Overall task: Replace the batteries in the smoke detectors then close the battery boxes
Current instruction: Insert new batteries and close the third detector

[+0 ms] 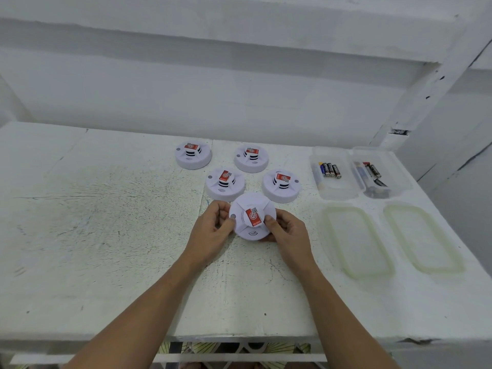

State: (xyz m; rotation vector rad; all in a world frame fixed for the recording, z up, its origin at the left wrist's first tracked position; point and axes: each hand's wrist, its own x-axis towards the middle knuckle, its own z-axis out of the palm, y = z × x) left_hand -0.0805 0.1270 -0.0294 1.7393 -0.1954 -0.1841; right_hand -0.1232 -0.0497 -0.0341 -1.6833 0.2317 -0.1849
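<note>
A white round smoke detector (250, 209) with a red label on its raised centre is held just above the table, tilted toward me. My left hand (213, 230) grips its left rim and my right hand (286, 230) grips its right rim. Behind it, several more detectors of the same kind rest on the table, among them ones at the far left (193, 155), at the back (251, 158) and at the right (281, 185). Two clear plastic boxes stand open at the right, a left box (336, 191) and a right box (399, 182), each holding several black batteries.
Two clear lids with pale rims, one nearer the middle (355, 239) and one farther right (423, 238), lie flat in front of the boxes. The white table (106, 222) backs onto a white wall, and its front edge runs near my forearms.
</note>
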